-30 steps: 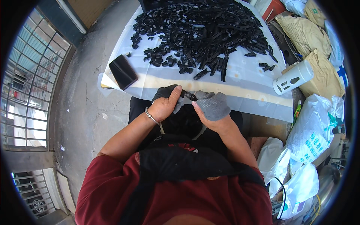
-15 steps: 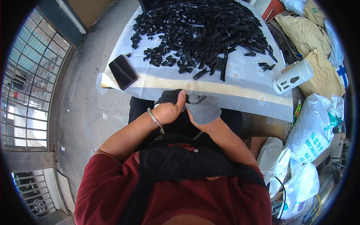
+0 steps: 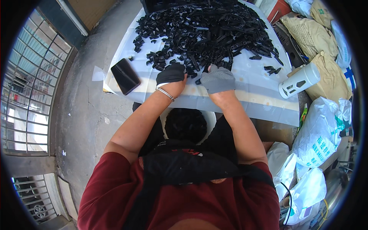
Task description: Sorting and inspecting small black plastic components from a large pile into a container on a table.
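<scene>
My left hand, in a black fingerless glove with a bracelet at the wrist, is curled at the near edge of a heap of small black plastic parts. Its fingertips blend into the dark pieces. Just to its right, my right hand, in a grey dotted glove, has its fingers bent over parts of the same heap. A small black part shows beside it. What either hand grips is hidden. Below my forearms, between my legs, a white bucket holds a dark mass of black pieces.
A white-covered table bears the heap, a dark phone at left and a white cylindrical holder with cut-outs at right. Brown sacks and white plastic bags crowd the right side. A barred gate stands left.
Both hands were together over my lap at the table's edge. They have moved forward and apart onto the near side of the heap, bringing the bucket into view.
</scene>
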A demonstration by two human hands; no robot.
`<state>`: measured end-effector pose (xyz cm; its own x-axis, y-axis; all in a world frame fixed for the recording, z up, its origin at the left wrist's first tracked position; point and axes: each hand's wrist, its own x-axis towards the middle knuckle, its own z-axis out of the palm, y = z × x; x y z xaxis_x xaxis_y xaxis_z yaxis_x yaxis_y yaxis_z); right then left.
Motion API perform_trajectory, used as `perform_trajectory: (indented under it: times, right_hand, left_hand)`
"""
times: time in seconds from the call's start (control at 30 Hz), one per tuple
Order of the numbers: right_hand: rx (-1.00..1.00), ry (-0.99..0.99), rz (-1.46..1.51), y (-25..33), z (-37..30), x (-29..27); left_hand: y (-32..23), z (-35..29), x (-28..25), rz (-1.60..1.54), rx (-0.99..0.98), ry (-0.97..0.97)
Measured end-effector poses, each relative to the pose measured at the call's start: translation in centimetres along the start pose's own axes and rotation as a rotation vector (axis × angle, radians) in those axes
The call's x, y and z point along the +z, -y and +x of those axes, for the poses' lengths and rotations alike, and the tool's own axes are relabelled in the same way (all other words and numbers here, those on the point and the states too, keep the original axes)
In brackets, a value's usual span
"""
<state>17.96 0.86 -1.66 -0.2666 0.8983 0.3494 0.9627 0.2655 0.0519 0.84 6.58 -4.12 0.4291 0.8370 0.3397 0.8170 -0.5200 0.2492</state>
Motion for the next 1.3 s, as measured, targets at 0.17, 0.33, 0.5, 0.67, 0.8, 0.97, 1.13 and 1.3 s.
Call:
perform_trajectory:
  times: [0.17, 0.33, 0.5, 0.67, 0.8, 0.97, 1.13, 1.3]
  right_hand:
    - [-0.132, -0.382, 0.087, 0.3, -1.3, -0.4]
    - [0.032, -0.17, 0.553, 3.0, -4.1, -1.4]
    - [-0.059, -0.152, 0.614, 4.3, -4.8, -1.2]
    - [0.017, -0.27, 0.643, 5.9, -5.2, -1.5]
    - [-0.002, -0.381, 0.637, 6.1, -5.0, -2.1]
    - [0.087, -0.136, 0.616, 4.3, -6.4, -2.9]
    - [-0.039, -0.085, 0.419, 4.3, -6.3, -3.8]
    - [-0.139, -0.286, 0.33, 5.5, -5.6, -2.0]
  left_hand:
    - [1.0, -1.3, 0.1, -0.008, 0.065, -0.11]
    - [-0.5, -3.0, -4.4, -0.289, 0.046, 0.158]
    - [-0.6, -4.6, -5.7, -0.426, 0.132, 0.318]
    - [-1.3, -6.5, -4.6, -1.015, -0.314, 0.529]
    - [-2.3, -7.5, -3.7, -1.311, -0.253, 0.325]
    - [-1.6, -6.6, -4.9, -1.042, -0.282, 0.36]
    - [-1.7, -6.4, -4.9, -0.936, -0.162, 0.34]
    - [-2.9, -6.5, -5.3, -0.634, 0.045, 0.214]
